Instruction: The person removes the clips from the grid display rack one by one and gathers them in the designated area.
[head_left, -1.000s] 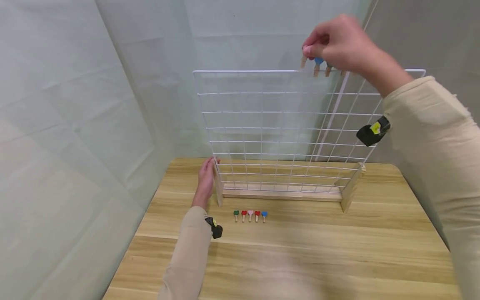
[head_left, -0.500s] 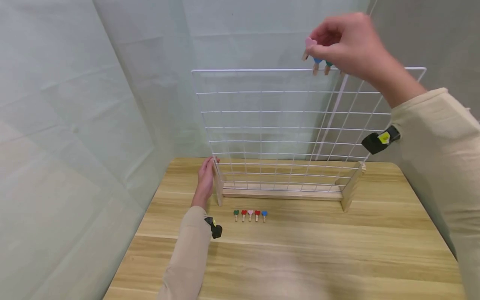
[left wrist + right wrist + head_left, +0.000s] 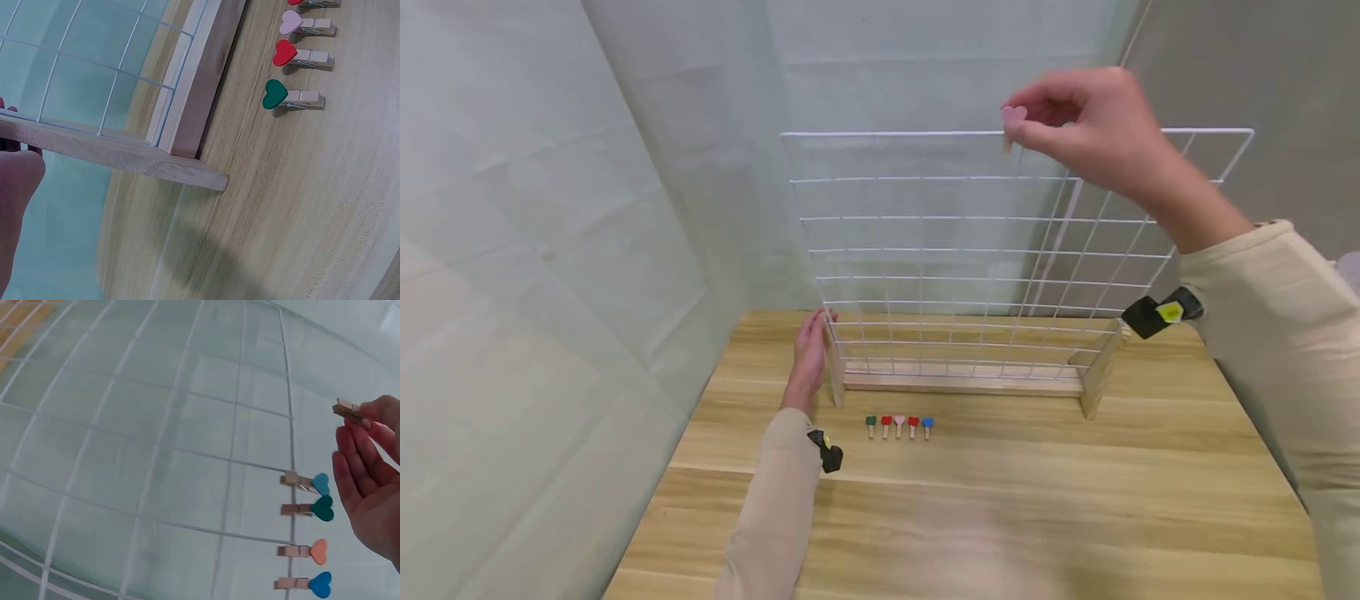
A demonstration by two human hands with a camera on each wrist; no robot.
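A white wire grid (image 3: 925, 250) stands upright in a wooden base (image 3: 962, 383) on the table. My right hand (image 3: 1026, 125) pinches a pink heart clothespin (image 3: 1012, 118) level with the grid's top wire. In the right wrist view the held clothespin (image 3: 345, 409) sits a little off the wire. Several heart clothespins (image 3: 306, 509) are clipped on that wire beside my right hand (image 3: 369, 487). My left hand (image 3: 816, 342) rests with straight fingers against the base's left wooden foot (image 3: 125, 156). Several more heart clothespins (image 3: 898, 425) lie in a row on the table before the base.
The wooden table (image 3: 1000, 517) is enclosed by pale fabric walls (image 3: 550, 250) on the left and behind. The right wooden foot (image 3: 1097, 375) juts forward. In the left wrist view the green (image 3: 290, 98), red (image 3: 303, 56) and pink (image 3: 306, 26) clothespins lie near the foot.
My right hand lifted from the clipped clothespins with the pink heart clothespin, then came down to the top wire. The left hand stayed against the foot.
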